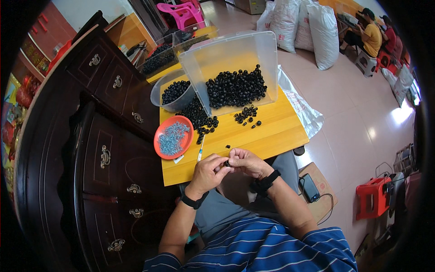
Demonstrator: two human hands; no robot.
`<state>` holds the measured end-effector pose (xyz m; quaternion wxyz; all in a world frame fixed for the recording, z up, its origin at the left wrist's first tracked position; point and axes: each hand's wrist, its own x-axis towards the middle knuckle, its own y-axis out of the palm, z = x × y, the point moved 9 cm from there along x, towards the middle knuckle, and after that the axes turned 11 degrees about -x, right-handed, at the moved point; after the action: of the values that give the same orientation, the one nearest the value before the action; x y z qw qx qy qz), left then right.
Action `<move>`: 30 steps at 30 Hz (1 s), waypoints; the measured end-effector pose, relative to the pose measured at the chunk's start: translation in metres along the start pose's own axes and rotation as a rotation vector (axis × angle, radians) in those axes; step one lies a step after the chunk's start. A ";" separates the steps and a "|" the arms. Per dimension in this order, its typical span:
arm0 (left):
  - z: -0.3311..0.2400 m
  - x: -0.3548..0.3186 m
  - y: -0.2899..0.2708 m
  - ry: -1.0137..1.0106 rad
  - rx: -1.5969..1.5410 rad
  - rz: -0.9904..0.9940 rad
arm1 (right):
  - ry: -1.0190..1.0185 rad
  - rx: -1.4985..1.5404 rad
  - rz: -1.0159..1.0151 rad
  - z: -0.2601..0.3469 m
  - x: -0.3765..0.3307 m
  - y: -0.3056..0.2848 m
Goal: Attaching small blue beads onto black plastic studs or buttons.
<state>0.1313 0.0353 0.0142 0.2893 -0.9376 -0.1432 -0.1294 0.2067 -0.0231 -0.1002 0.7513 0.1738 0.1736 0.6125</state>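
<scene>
Over the near edge of the yellow table (272, 129), my left hand (209, 172) and my right hand (248, 163) meet with pinched fingers. Between the fingertips is a small round black part (227, 163), mostly covered by them. Just beyond, a single black piece (228, 146) lies on the wood. A thin tool with a blue section (200, 152) rests left of it, its kind too small to tell. Further left, an orange-red dish (157, 140) holds many small silvery metal pieces that look like screws. Loose black knob-like parts (199, 117) are heaped behind the dish.
A clear bin (195, 56) lies tipped, black parts spilling toward me; a clear round tub (156, 97) stands beside it. A dark drawer cabinet (113, 149) closes off the left. White sacks (322, 38), a red stool (371, 199) and a phone-like device (310, 187) are right; people sit far off.
</scene>
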 end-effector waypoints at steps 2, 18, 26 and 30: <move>0.002 -0.001 -0.001 0.005 -0.033 -0.018 | 0.019 0.083 -0.020 0.003 -0.004 0.002; 0.013 -0.007 0.002 -0.036 -0.123 -0.126 | 0.051 0.106 -0.097 0.000 0.000 -0.004; 0.006 -0.022 -0.007 0.043 -0.050 -0.386 | 0.117 0.184 -0.127 -0.006 -0.003 -0.004; 0.002 -0.021 -0.006 0.113 -0.048 -0.387 | 0.115 0.189 -0.142 -0.005 -0.004 -0.004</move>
<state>0.1104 0.0369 0.0088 0.2443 -0.8904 -0.3010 -0.2384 0.2074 -0.0272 -0.1065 0.7618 0.1958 0.2854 0.5476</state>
